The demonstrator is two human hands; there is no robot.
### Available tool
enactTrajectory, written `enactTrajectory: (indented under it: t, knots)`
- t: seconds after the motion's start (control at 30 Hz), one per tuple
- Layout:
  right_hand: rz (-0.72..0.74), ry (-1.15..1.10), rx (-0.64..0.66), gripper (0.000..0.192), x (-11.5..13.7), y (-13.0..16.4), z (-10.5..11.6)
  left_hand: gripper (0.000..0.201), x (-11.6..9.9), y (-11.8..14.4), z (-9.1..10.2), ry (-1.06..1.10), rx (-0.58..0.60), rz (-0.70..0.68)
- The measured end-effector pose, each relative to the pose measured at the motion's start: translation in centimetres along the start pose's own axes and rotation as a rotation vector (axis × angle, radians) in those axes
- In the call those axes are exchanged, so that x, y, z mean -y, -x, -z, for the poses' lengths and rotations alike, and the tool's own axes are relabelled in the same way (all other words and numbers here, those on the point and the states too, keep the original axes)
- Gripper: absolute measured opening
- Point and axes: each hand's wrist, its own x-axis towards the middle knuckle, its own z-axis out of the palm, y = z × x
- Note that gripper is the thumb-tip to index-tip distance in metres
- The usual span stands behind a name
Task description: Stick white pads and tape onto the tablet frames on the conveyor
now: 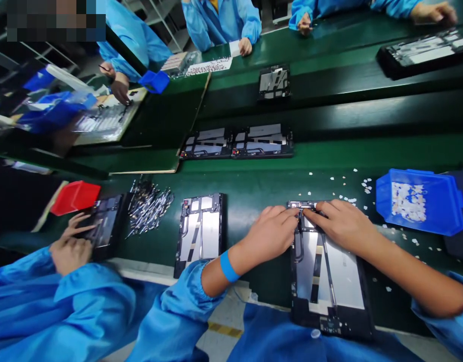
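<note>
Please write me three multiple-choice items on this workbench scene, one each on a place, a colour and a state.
1. Where do the person's left hand and right hand meet?
A. at the far end of the open black tablet chassis
B. inside the blue bin
C. on the screw pile

2. What colour is the plastic bin right of the hands, holding white scraps?
A. red
B. blue
C. yellow

3. What state are the person's hands in?
A. fingertips pressed on the chassis
B. raised off the bench
C. clutching a screwdriver

Key: 1 A, both hands rest on its far edge; 2 B, its walls are blue; 3 A, no tool shows.
</note>
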Motion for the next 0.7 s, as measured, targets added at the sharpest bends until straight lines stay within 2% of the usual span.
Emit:
enactTrajectory:
  t: [0.13, 0.33, 0.53, 0.7]
  knots:
    - [0.01, 0.018, 0.025, 0.038, 0.1, -0.2, 0.4, 0.013, -0.1, -0.1, 0.3, 0.072, -0.009, 0.028]
    - [0.009, -0.023, 0.057, 0.041, -0.3, -0.3, 0.3, 0.009, 0.6, -1.7, 1.1, 0.532, -0.173, 0.23]
    - [0.01, -0.048, 0.04, 0.037, -0.6, -0.2, -0.3, 0.01, 1.8, -4.1, 0.1, 0.647, -0.052, 0.324]
    - [-0.015, -0.079, 0.016, 0.039, -0.4, -0.2, -0.5, 0.011, 2.2, -4.4, -1.0, 0.629, -0.06, 0.377]
